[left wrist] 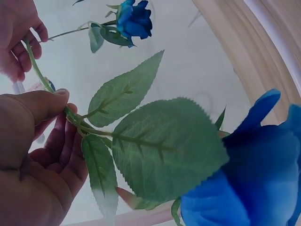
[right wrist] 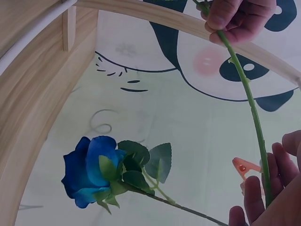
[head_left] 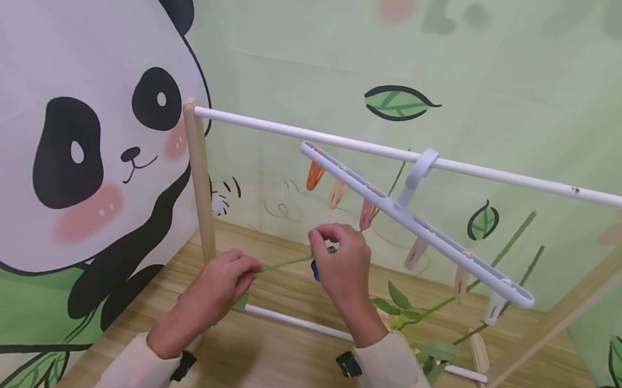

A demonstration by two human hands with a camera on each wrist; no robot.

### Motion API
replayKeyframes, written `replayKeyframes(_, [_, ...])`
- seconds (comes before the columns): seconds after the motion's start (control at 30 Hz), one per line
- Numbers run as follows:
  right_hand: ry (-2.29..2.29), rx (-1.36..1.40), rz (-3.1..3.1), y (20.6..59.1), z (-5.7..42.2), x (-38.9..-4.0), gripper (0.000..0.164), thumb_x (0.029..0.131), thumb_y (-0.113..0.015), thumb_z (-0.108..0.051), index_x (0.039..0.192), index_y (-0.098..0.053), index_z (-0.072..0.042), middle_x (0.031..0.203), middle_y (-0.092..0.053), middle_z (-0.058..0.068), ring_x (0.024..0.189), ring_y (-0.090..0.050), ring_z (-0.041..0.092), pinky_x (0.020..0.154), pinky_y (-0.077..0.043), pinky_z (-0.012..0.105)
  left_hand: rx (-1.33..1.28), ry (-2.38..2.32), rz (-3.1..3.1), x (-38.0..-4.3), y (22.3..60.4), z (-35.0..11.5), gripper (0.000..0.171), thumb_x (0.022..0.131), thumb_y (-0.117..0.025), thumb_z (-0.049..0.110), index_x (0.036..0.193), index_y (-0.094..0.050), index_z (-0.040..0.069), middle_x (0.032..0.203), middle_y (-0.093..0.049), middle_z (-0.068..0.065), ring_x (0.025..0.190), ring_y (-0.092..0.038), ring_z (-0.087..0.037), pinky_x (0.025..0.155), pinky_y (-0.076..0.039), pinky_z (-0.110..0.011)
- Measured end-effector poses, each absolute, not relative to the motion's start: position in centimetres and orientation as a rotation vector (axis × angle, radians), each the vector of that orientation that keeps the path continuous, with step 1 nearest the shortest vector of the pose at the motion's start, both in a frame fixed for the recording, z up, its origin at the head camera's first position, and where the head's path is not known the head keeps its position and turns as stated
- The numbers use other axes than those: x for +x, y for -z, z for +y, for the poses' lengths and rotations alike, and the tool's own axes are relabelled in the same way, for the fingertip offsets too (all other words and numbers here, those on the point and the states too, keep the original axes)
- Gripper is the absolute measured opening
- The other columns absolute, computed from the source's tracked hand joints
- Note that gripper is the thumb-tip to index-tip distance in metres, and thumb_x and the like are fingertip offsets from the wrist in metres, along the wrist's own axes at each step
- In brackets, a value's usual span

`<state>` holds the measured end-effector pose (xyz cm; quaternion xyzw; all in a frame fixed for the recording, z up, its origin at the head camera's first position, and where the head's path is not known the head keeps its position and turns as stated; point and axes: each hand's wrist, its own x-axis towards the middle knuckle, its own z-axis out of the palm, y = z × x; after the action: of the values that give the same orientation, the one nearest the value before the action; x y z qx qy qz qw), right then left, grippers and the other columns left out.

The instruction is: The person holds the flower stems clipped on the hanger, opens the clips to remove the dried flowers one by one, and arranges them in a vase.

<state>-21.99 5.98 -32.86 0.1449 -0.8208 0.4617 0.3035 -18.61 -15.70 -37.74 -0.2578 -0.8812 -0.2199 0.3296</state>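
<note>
A blue rose [left wrist: 263, 165] is held in the air over the left half of the table [head_left: 287, 362], in front of the rack; its long green stem [head_left: 286, 263] is stretched between the two hands and climbs from left to right in the head view. The left hand [head_left: 222, 281] pinches the stem just below the leaves [left wrist: 169, 141], so the bloom lies on that side; the right hand [head_left: 341, 263] has thumb and fingers curled on the bare end – whether the tip pokes out past them I cannot tell.

The relation that matters is stem end to hanger: the pale hanger [head_left: 423, 230] slants down to the right from the top rail [head_left: 272, 125], and the orange clip [head_left: 315, 175] at its left end sits above and a little left of the right hand; of the two hands, the right is nearer to it, with the bloom farther off.

Just beyond the right hand, partly hidden, hangs a second blue rose [right wrist: 94, 169]; its stem appears to run up by the pink clip [head_left: 367, 213]; leafy stems hang farther right, and a panda print [head_left: 19, 73] covers the wall along the table's left edge.
</note>
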Motion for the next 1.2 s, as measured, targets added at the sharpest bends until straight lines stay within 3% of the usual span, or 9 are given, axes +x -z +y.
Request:
replayKeyframes(0.6, [-0.797,0.482,-2.290,33.6,7.4,-19.5,0.010,0.091,-0.077,-0.023,0.092,-0.078,-0.013,0.083,-0.074,0.000,0.082,-0.063,0.023,0.088,-0.047,0.050,-0.727,0.504,-2.379,-18.0,36.9,-13.9,0.013,0.084,-0.080,0.002,0.096,-0.078,0.008,0.087,-0.067,-0.003,0.082,-0.064,-0.018,0.070,-0.058,-0.029])
replayKeyframes(1.2, [-0.440,0.800,-2.249,35.1,8.7,-17.6,0.016,0.080,-0.088,-0.023,0.087,-0.076,-0.016,0.082,-0.074,-0.002,0.075,-0.067,0.020,0.072,-0.054,0.037,-0.824,0.277,-2.366,-17.0,35.8,-11.6,0.015,0.081,-0.084,0.004,0.093,-0.078,0.012,0.083,-0.064,-0.002,0.077,-0.061,-0.016,0.067,-0.058,-0.025])
